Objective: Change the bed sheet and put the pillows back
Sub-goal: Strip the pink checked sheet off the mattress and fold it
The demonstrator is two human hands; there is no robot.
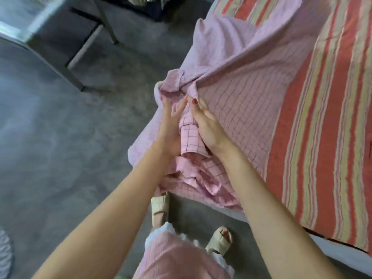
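A pink checked bed sheet (237, 109) lies bunched over the near corner of the bed, partly covering a red, yellow and pink striped sheet (322, 121). My left hand (171, 125) presses against the left side of a fold of the pink sheet with its fingers straight and spread. My right hand (207, 125) rests on the right side of that same fold, fingers extended, thumb tip at the gathered cloth. The fold sits pinched between the two palms. More pink sheet hangs off the bed edge toward the floor. No pillows show.
Grey concrete floor (60, 148) spreads to the left. A metal-framed table or chair (84, 49) stands at the upper left. My feet in beige sandals (220, 240) stand close to the bed edge. A patterned mat edge (5, 256) shows at the lower left.
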